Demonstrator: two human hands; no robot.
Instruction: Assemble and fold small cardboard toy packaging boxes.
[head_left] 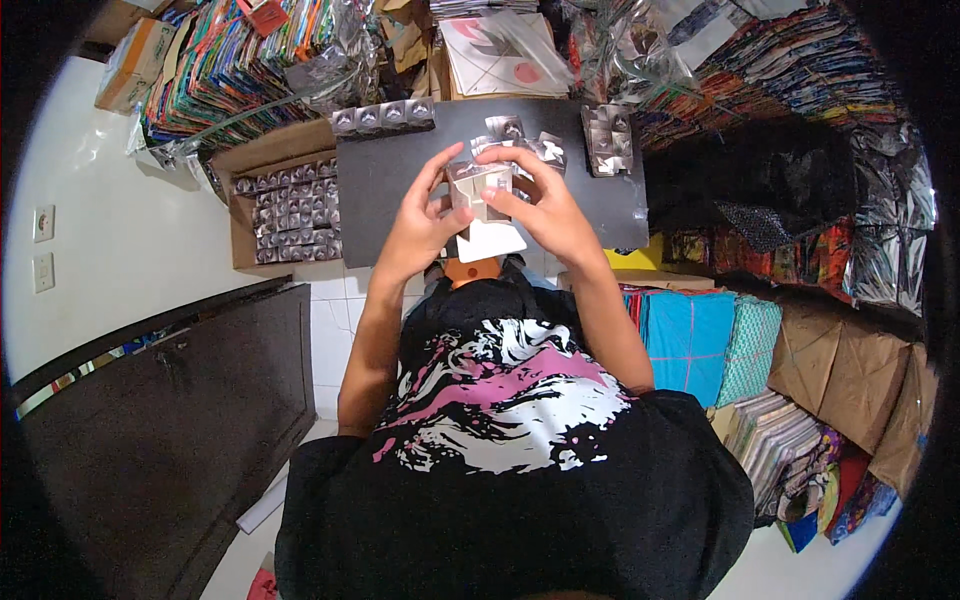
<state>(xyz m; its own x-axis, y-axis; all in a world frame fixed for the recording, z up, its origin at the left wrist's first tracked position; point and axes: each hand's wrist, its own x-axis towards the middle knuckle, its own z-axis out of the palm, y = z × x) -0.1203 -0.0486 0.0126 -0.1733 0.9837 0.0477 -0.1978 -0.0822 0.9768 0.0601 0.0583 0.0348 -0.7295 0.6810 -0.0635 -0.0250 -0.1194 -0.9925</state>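
Both my hands hold a small carton (490,240) above the front edge of the dark table. Its pale inner side and a white flap face me, and the flap hangs down toward my body. My left hand (425,220) grips its left side, thumb at the front and fingers around the top. From the other side my right hand (550,212) curls over it, with the thumb pressed on the front face. Just beyond my fingers lie several small printed boxes (507,127), partly hidden by my hands.
A row of small boxes (385,117) stands at the table's (385,180) back left, and a small group (607,140) at the right. Left of the table, a cardboard tray (243,240) holds many similar boxes. Stacked packets (240,75) crowd the back; wrapped bundles (685,335) stand at right.
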